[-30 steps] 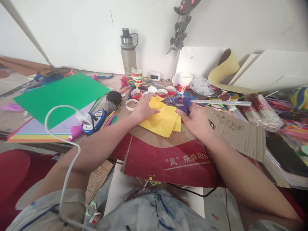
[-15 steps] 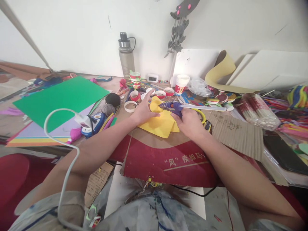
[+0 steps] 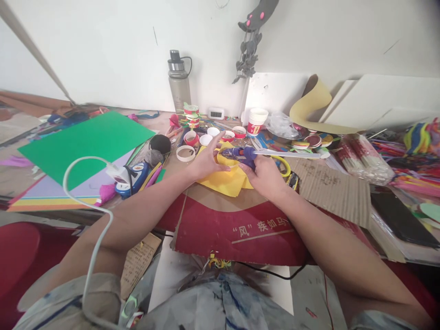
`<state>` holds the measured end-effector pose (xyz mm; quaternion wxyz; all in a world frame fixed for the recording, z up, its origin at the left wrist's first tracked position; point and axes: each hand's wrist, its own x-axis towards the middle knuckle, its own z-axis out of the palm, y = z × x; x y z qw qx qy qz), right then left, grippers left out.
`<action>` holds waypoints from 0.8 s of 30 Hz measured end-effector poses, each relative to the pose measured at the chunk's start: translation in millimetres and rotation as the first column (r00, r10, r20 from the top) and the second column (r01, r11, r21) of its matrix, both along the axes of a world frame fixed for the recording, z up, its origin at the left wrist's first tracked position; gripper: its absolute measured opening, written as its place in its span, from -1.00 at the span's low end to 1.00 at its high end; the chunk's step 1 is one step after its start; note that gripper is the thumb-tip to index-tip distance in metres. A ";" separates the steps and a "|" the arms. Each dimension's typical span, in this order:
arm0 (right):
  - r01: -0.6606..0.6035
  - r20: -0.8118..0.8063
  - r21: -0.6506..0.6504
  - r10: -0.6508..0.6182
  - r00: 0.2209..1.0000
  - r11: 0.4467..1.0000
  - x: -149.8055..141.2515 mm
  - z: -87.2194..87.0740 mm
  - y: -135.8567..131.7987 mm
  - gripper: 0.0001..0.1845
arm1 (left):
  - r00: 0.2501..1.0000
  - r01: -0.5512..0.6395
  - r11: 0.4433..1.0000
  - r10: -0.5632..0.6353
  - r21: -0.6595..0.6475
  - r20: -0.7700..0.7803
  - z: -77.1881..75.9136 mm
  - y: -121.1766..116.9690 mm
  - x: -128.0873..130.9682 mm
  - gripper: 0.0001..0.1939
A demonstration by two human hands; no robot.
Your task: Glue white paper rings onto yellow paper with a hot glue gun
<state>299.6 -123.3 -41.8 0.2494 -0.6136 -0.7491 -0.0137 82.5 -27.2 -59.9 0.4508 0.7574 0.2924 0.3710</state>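
My right hand grips a blue hot glue gun, and a long white glue stick sticks out of its back. The gun's nozzle points left, over bright yellow sheet material that looks like paper or felt. My left hand curves around the raised part of this yellow sheet, thumb below and index finger stretched above. The nozzle tip sits between that thumb and finger. Whether the other left fingers press on the sheet is hidden. Beneath lies a red and brown cardboard.
Several red and white paper rings stand behind my hands, near a paper cup and a bottle. Green sheet lies left, by a blue power strip with a white cable. Rightward are yellow-handled scissors, corrugated cardboard and a phone.
The glue gun has come slightly left and down, its nozzle deeper between my left thumb and index finger. The whole view has shifted a little.
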 end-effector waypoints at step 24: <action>0.099 0.004 0.052 -0.099 0.995 0.994 7.5 3.2 0.7 -0.54 | 0.945 -0.252 0.944 0.288 0.214 -0.157 11.4 1.6 -1.8 0.14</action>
